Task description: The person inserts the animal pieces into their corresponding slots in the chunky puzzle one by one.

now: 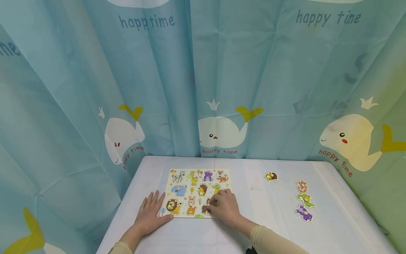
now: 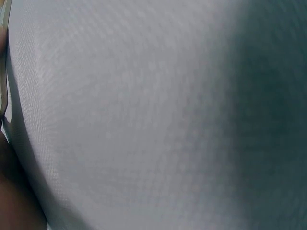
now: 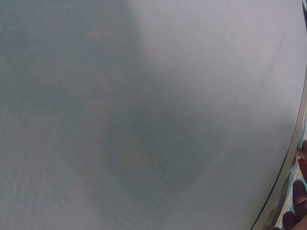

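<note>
A wooden animal puzzle board [image 1: 170,179] lies on the table. My left hand [image 1: 149,216] rests flat with fingers spread at its left edge, the thumb touching the lower left corner. At the board's lower right, my right hand [image 1: 226,207] pinches a dark brown animal puzzle piece [image 1: 205,209], which the fingers partly cover. Among the other animals on the board are a lion [image 1: 173,206], a kangaroo [image 1: 191,206] and a blue elephant [image 1: 179,190]. Both wrist views show mostly blurred table cloth, with fingers [image 3: 299,197] at the right wrist view's edge.
Right of the board lie several loose pieces: a hedgehog [image 1: 271,176], a tiger [image 1: 302,187], a green crocodile [image 1: 305,200] and a purple hippo [image 1: 303,213]. The white-covered table [image 1: 266,204] stands against a blue whale-print curtain [image 1: 219,70].
</note>
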Demonstrator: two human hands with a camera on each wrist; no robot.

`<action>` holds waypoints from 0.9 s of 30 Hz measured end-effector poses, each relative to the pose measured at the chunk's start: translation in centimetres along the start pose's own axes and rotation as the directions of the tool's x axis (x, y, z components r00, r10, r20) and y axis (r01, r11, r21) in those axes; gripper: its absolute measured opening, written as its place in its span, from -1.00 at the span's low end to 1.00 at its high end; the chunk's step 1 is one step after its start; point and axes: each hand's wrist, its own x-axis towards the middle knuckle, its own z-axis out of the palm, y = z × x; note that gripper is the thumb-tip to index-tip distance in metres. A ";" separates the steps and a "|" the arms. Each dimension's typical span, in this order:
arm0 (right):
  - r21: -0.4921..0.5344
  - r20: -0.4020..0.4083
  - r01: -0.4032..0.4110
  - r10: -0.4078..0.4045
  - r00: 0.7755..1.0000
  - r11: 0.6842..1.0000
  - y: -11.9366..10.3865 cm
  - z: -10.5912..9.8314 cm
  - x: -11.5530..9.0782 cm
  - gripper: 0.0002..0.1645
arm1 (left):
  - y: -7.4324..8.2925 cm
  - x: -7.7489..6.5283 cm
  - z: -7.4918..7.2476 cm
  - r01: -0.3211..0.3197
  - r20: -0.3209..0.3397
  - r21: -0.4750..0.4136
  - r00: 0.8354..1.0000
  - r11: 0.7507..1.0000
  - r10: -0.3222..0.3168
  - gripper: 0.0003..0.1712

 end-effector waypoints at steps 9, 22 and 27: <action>0.034 -0.001 0.002 -0.001 1.000 0.999 0.3 -0.8 -0.1 -0.90 | -0.1 0.1 0.3 0.011 0.004 -0.013 1.000 1.000 -0.011 0.25; 0.090 -0.093 -0.090 0.099 0.991 0.992 3.2 -4.2 0.1 -0.93 | 0.2 -0.1 -0.2 0.003 0.019 -0.012 1.000 1.000 -0.003 0.23; 0.098 -0.100 -0.168 0.178 0.979 0.981 5.4 -5.9 0.4 -0.91 | 0.5 -0.2 -0.5 -0.005 0.013 -0.025 1.000 1.000 0.005 0.23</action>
